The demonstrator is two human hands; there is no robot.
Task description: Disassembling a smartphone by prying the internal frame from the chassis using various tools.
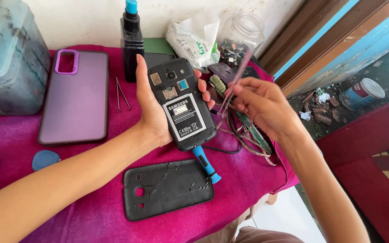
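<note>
While the left hand (151, 114) cradles the opened phone (182, 104) back-side up above the magenta cloth (91, 202), fingers wrapped round both long edges, the step in hand reads as brushing the exposed rear of the handset.

Item: phone, dark, rear cover removed, battery (183, 116) seated in its bay, card slots and camera lens bare above it. Held clear of the table, tilted slightly toward the right.

Item: right hand (260, 105), fingers drawn together on the translucent pink handle of a small brush (231, 87); its bristle head (215, 83) sits just beside the phone's upper right edge, near the left fingertips. The handle is blurred.

Item: detached back cover (167, 188), black, scuffed, lying flat on the cloth below the phone.

Item: blue-handled screwdriver (205, 163), lying between phone and cover, partly hidden by the handset.

Item: tweezers (122, 93), purple phone case (75, 96), dark bottle with a blue cap (131, 38), tangle of cables (244, 132), blue opening pick (45, 159).

Handling note, as judgement: light strokes away from the card slots and lens suit this step; the left grip is best kept on the edges, off the contacts; the battery looks loose-fitting enough that a steeper tilt could drop it.
</note>
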